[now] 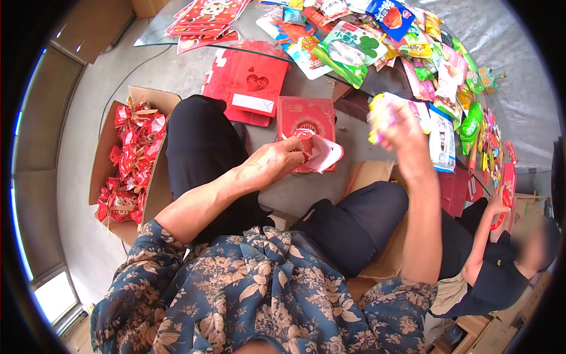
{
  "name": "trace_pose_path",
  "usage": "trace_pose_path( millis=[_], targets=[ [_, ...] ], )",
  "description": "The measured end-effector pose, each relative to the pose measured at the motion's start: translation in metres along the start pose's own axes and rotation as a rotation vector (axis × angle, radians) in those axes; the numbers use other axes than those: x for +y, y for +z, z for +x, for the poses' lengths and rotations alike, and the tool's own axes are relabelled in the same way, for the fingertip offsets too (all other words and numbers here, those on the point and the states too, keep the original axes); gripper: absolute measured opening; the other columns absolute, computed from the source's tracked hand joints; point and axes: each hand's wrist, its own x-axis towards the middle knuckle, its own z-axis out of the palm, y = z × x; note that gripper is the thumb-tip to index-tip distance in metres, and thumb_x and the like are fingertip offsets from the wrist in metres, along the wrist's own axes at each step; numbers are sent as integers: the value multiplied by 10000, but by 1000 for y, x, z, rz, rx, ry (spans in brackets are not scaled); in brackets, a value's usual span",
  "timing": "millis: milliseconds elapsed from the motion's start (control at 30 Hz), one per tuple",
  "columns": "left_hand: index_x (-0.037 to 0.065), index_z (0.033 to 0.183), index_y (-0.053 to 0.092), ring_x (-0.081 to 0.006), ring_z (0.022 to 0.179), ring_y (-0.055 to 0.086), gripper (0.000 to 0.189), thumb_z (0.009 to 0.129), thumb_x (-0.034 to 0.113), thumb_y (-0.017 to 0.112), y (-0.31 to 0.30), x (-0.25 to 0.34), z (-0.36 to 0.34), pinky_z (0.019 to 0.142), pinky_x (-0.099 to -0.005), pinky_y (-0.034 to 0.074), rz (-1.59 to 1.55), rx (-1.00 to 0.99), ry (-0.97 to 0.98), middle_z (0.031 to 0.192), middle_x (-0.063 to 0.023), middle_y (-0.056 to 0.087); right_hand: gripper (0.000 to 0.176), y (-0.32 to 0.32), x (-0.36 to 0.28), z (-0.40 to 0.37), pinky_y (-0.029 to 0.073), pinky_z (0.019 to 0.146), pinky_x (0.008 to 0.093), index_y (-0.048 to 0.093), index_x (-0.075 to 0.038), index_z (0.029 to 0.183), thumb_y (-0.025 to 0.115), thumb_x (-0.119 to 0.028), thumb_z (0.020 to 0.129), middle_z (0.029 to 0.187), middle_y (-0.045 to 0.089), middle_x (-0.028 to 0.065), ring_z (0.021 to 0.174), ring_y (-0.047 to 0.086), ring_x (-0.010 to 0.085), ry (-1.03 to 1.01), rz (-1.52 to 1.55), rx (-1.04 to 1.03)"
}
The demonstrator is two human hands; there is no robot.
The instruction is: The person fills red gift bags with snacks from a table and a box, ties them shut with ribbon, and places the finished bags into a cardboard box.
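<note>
My left hand (274, 163) pinches the edge of a small red and white paper packet (321, 152), whose white inside shows at the opening. The packet is over a red printed box (306, 116) in front of my knees. Raised to the right, my right hand (402, 133) is closed on a small yellow and pink wrapped snack (382, 120), blurred by motion. Beyond that hand lie a white and blue snack bag (441, 138) and a green and white snack bag (352, 48).
A cardboard box (159, 187) of red wrapped packets (132, 156) stands at the left. Red paper bags (255, 81) and red printed sheets (206, 17) lie ahead. Many colourful snacks cover the table at the upper right. Another person (501, 277) sits at the right, holding something red.
</note>
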Motion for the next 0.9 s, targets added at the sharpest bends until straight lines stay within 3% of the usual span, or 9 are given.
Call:
trace_pose_path(
  millis=[133, 200, 300, 400, 433, 533, 567, 700, 900],
  targets=[
    [8, 864, 604, -303, 811, 629, 81, 794, 10, 644, 4, -3, 0, 696, -375, 518, 52, -36, 23, 963, -120, 569, 378, 43, 35, -22, 412, 569, 212, 534, -88, 1110, 700, -181, 783, 879, 603, -3, 698, 548, 65, 173, 107, -227],
    [12, 868, 606, -305, 814, 628, 85, 793, 12, 646, 3, -3, 0, 702, -372, 518, 42, -40, 17, 965, -120, 570, 314, 65, 52, -20, 477, 624, 251, 557, -40, 1034, 700, -115, 765, 880, 602, 61, 705, 584, 103, 143, 105, -210],
    [21, 870, 610, -308, 808, 626, 87, 792, 17, 648, 1, 0, 1, 695, -378, 517, 0, 12, 39, 963, -115, 569, 264, 79, 56, -22, 504, 661, 276, 558, 1, 1007, 670, -31, 770, 873, 610, 89, 695, 603, 134, -69, -428, -42],
    [30, 869, 613, -310, 805, 625, 87, 791, 27, 653, 2, -2, -1, 688, -385, 516, 54, -6, 1, 959, -111, 567, 194, 77, 64, -24, 506, 660, 278, 567, 11, 969, 628, 13, 785, 857, 618, 105, 689, 614, 150, -62, -378, 46],
    [32, 870, 613, -311, 802, 625, 87, 793, 31, 653, 1, -2, -1, 685, -389, 516, 67, -12, -2, 957, -110, 565, 125, 75, 66, -26, 504, 651, 268, 583, 3, 930, 605, 28, 809, 825, 622, 77, 685, 617, 127, -171, -389, 110],
    [37, 874, 613, -315, 796, 625, 90, 793, 41, 651, 0, -1, 0, 678, -397, 515, 97, -34, 10, 951, -108, 563, 80, 68, 76, -35, 495, 628, 255, 586, -2, 909, 586, 31, 835, 797, 622, 53, 650, 598, 94, -164, -192, 196],
    [39, 875, 613, -316, 794, 626, 92, 791, 42, 649, 2, -4, 0, 677, -398, 516, 103, -41, 25, 949, -110, 564, 90, 63, 82, -39, 420, 564, 195, 599, -25, 943, 535, 12, 891, 796, 614, 4, 632, 560, 58, -146, -177, 193],
    [53, 891, 617, -325, 781, 629, 113, 781, 57, 642, 12, -19, 6, 666, -411, 512, 228, -93, 84, 932, -124, 571, 85, 53, 99, -54, 399, 567, 192, 587, -35, 966, 538, -18, 899, 897, 626, 32, 663, 572, 68, 39, -21, 189],
    [45, 775, 633, -321, 722, 645, 105, 744, 137, 670, 7, -10, 43, 633, -421, 507, 381, -34, 86, 870, -141, 641, 122, 52, 119, -63, 384, 568, 204, 603, -45, 996, 531, -126, 939, 928, 653, 56, 668, 571, 78, 126, 39, 141]
  ],
)
